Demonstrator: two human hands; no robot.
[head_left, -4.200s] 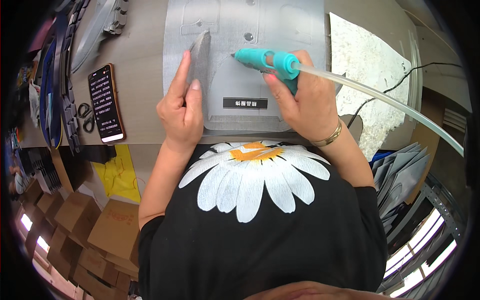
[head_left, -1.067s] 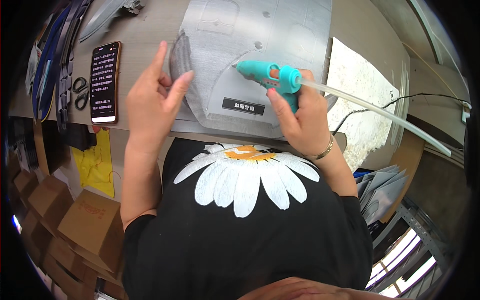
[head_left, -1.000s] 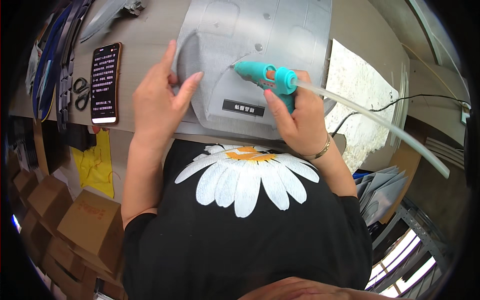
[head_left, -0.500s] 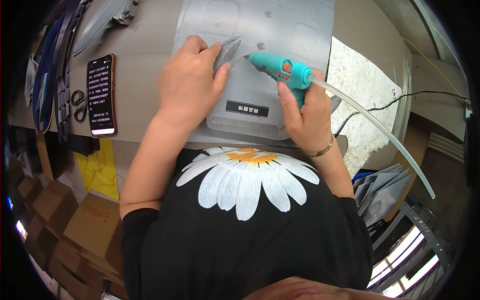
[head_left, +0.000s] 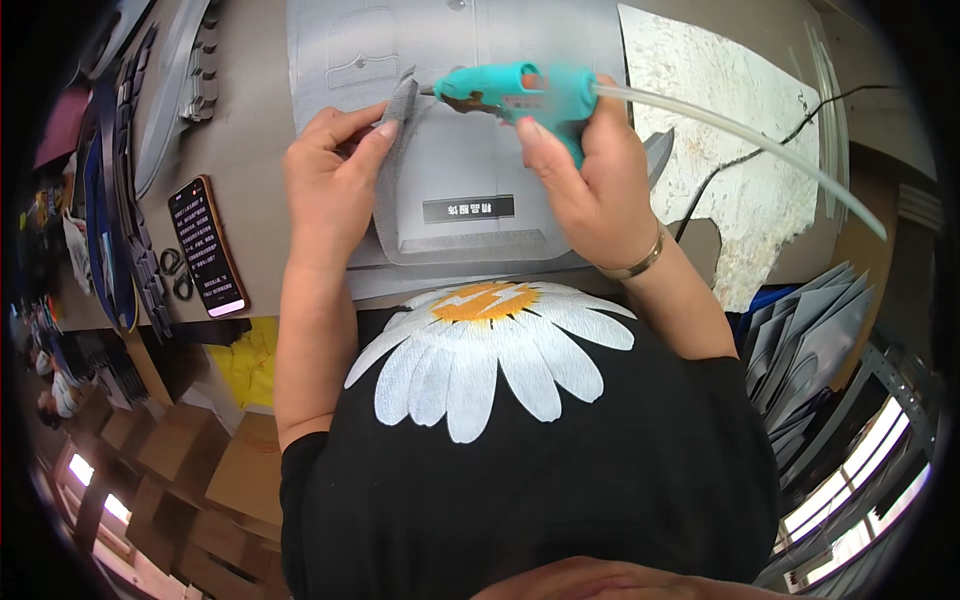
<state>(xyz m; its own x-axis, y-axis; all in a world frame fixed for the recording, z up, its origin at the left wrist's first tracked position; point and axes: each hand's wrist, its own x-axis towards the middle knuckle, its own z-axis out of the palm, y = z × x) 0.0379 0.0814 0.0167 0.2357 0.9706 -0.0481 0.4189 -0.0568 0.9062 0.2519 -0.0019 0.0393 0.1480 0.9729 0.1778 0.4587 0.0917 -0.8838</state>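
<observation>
My right hand (head_left: pixel 600 180) is wrapped round a teal hot glue gun (head_left: pixel 500 88), whose nozzle points left. A long translucent glue stick (head_left: pixel 740 128) sticks out of its back end. On the table in front of me lies a grey shirt-shaped panel (head_left: pixel 450 170) with a small black label near its close end. Between thumb and fingers, my left hand (head_left: pixel 335 180) pinches the raised, dark grey edge flap (head_left: pixel 395 150) along the panel's left side. The gun's tip is close to the top of this flap; whether they touch I cannot tell.
Left on the table are a phone (head_left: pixel 208 245), black scissors (head_left: pixel 177 275) and stacked grey pieces (head_left: pixel 180 100). A glue-marked white sheet (head_left: pixel 720 100) lies at the right, crossed by a black cord (head_left: pixel 715 180). Cardboard boxes (head_left: pixel 250 470) stand at lower left.
The glue gun has moved left and slightly away from me, up to the flap's far end. My left hand now holds the flap upright. The whole view has shifted a little.
</observation>
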